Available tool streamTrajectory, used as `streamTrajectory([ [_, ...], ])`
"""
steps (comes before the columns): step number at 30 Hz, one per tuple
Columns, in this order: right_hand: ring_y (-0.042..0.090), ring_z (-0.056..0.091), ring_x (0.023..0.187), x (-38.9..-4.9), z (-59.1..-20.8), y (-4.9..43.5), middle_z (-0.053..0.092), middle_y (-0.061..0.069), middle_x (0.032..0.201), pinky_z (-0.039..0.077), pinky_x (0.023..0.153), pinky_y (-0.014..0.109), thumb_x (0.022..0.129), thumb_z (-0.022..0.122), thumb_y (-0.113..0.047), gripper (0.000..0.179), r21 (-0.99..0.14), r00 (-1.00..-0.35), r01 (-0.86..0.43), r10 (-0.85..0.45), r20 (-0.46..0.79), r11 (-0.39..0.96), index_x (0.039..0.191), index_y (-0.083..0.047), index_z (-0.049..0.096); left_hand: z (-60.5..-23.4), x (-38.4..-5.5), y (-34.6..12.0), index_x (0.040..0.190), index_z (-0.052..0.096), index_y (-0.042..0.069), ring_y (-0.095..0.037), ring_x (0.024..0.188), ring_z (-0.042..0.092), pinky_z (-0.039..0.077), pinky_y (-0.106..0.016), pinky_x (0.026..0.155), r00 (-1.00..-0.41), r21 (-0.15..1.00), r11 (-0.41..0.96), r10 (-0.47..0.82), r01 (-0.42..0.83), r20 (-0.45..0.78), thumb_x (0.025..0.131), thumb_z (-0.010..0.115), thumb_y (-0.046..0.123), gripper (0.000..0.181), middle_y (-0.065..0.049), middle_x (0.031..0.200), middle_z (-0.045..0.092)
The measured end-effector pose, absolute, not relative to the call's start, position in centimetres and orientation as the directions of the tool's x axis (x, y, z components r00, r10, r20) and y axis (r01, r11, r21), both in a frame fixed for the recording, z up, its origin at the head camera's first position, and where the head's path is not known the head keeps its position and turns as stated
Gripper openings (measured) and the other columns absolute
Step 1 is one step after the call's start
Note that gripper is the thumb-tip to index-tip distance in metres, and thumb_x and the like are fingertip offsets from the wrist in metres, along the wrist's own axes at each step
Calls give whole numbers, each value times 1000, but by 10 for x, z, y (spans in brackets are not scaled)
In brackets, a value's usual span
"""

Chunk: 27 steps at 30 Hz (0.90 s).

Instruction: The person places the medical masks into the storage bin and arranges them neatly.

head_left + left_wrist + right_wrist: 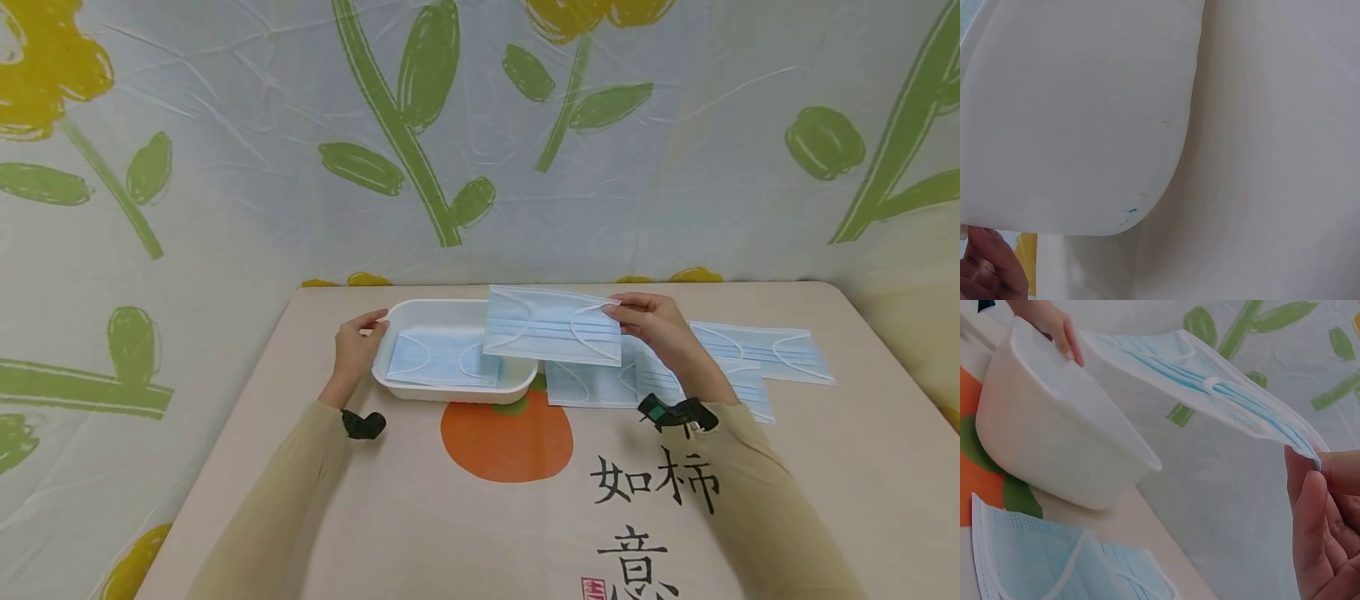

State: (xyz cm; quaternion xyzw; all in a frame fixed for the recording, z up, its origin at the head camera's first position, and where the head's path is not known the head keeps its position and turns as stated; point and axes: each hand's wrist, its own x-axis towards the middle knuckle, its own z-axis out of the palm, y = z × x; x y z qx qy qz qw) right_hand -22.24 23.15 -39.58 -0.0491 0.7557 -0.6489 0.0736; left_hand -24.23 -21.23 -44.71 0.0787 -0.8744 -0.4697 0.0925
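Note:
My right hand (660, 329) pinches the right edge of a light blue face mask (551, 325), which is held up over the right end of a white plastic basin (450, 394). Its ear loops show, and in the right wrist view the mask (1210, 384) stretches out flat from the fingertips. At the basin's left end, my left hand (356, 343) grips the rim between thumb and fingers. Another mask (442, 360) lies flat inside the basin. The left wrist view shows mostly the basin's outer wall (1079, 119), with part of the left hand (994, 265) at the lower left.
Several more masks lie right of the basin, including a near one (588, 387) and a far right one (798, 354), partly overlapping. The beige tablecloth (420, 517) bears an orange persimmon print (506, 446) and black characters. A flowered curtain (247, 167) hangs behind the table.

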Motion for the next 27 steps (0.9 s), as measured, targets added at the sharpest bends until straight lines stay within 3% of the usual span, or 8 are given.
streamTrajectory([
  [6, 6, 57, 78, -225, -398, 216, 64, -17, 90, 50, 74, 15, 93, 63, -22, 8, -987, -979, 17, -196, -49, 162, 100, -23, 67, -446, -241, -211, 123, 66, 7, -26, 104, 56, 42, -26, 78, -970, 839, 542, -223, -44, 94, 95, 58, 17, 30, -15, 120, 66],
  [14, 6, 57, 79, -228, -399, 197, 65, -18, 89, 51, 74, 15, 94, 60, -19, 43, -981, -973, 13, -224, -57, 192, 124, 11, 54, -446, -241, -212, 122, 66, 7, -26, 105, 56, 42, -26, 77, -970, 835, 549, -220, -35, 104, 96, 57, 16, 30, -15, 120, 66],
  [27, 4, 58, 79, -232, -403, 173, 64, -19, 88, 51, 74, 15, 93, 62, -19, 47, -984, -969, 37, -233, -79, 177, 127, 12, 52, -447, -240, -213, 124, 65, 8, -27, 107, 55, 45, -33, 85, -972, 842, 537, -218, -46, 86, 97, 56, 17, 31, -13, 124, 64],
])
